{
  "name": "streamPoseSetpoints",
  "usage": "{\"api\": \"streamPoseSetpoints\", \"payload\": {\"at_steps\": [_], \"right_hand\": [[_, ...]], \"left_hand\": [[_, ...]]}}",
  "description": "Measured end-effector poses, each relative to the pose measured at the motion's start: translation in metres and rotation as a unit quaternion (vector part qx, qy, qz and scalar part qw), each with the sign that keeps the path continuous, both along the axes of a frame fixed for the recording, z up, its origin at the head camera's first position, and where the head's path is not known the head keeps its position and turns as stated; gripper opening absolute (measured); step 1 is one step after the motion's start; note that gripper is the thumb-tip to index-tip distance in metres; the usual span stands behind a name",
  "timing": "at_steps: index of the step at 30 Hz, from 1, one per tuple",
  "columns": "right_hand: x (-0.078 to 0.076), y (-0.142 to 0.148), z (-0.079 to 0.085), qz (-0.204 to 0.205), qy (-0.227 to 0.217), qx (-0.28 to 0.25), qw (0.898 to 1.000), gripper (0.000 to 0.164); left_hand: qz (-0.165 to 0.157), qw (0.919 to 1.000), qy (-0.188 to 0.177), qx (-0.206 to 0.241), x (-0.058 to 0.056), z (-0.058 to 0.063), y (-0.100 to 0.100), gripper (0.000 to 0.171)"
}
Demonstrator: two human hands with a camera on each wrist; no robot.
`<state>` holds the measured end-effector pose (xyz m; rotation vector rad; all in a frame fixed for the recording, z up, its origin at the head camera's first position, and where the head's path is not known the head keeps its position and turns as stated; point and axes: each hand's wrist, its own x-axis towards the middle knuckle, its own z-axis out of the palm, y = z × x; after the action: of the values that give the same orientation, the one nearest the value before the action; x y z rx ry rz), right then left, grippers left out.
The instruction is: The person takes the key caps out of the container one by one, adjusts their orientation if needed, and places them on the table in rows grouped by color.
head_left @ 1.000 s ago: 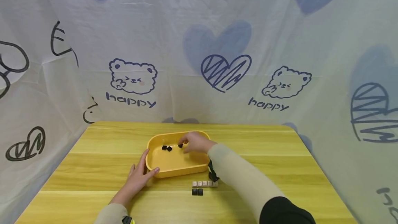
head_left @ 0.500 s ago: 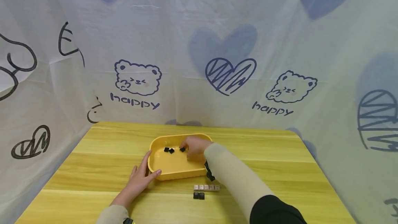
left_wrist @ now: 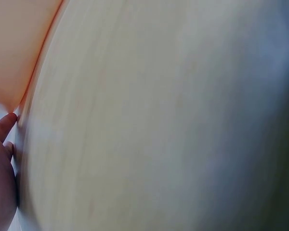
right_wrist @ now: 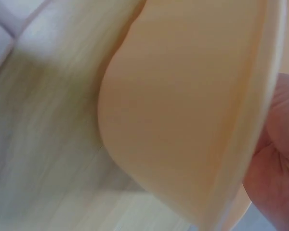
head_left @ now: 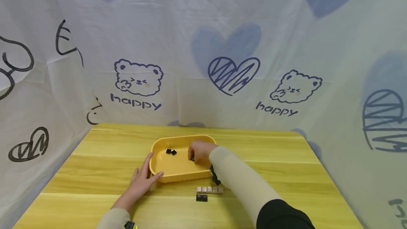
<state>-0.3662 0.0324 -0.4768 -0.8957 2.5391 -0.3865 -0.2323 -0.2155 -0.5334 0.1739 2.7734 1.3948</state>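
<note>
A yellow plastic tray [head_left: 173,178] stands on the wooden table. My left hand [head_left: 141,181] is at its left front corner, fingers straight along the left side and thumb on the front rim. Inside the tray, my right hand [head_left: 201,150] pinches a small black keycap [head_left: 192,158], mostly hidden by the fingers. Two more black keycaps [head_left: 171,152] lie on the tray's floor toward the back left. In the right wrist view, the tray's outer wall [right_wrist: 173,96] hides much of the right hand [right_wrist: 277,159].
A row of several whitish keycaps [head_left: 209,189] sits on the table [head_left: 270,162] in front of the tray. Just nearer are two black keycaps [head_left: 201,198], side by side. Behind the table hangs a printed white cloth [head_left: 184,91].
My right hand has taken hold of the black keycap and moved it toward the right and front inside the tray. The left hand stays at the tray's corner. The head view has shifted slightly.
</note>
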Motion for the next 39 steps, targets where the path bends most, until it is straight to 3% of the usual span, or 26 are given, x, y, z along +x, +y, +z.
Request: {"api": "streamPoseSetpoints", "payload": {"at_steps": [6, 13, 20, 27, 39], "right_hand": [[0.004, 0.013, 0.004, -0.003, -0.006, -0.012, 1.0, 0.023], [0.013, 0.029, 0.012, -0.015, -0.039, -0.069, 0.997, 0.023], [0.024, 0.046, 0.02, 0.005, -0.006, -0.099, 0.995, 0.019], [0.038, 0.065, 0.023, -0.019, -0.002, -0.144, 0.989, 0.02], [0.072, 0.092, 0.027, -0.027, 0.055, -0.243, 0.968, 0.019]], "left_hand": [[0.0, 1.0, -0.004, 0.001, -0.002, -0.002, 0.0, 0.09], [-0.002, 1.0, -0.006, 0.003, -0.002, -0.002, -0.001, 0.092], [-0.006, 1.0, 0.002, 0.0, -0.002, 0.0, -0.001, 0.091], [-0.01, 0.9999, -0.002, -0.005, -0.003, 0.0, -0.001, 0.092], [-0.011, 0.9999, -0.01, 0.0, -0.004, 0.0, -0.001, 0.092]]}}
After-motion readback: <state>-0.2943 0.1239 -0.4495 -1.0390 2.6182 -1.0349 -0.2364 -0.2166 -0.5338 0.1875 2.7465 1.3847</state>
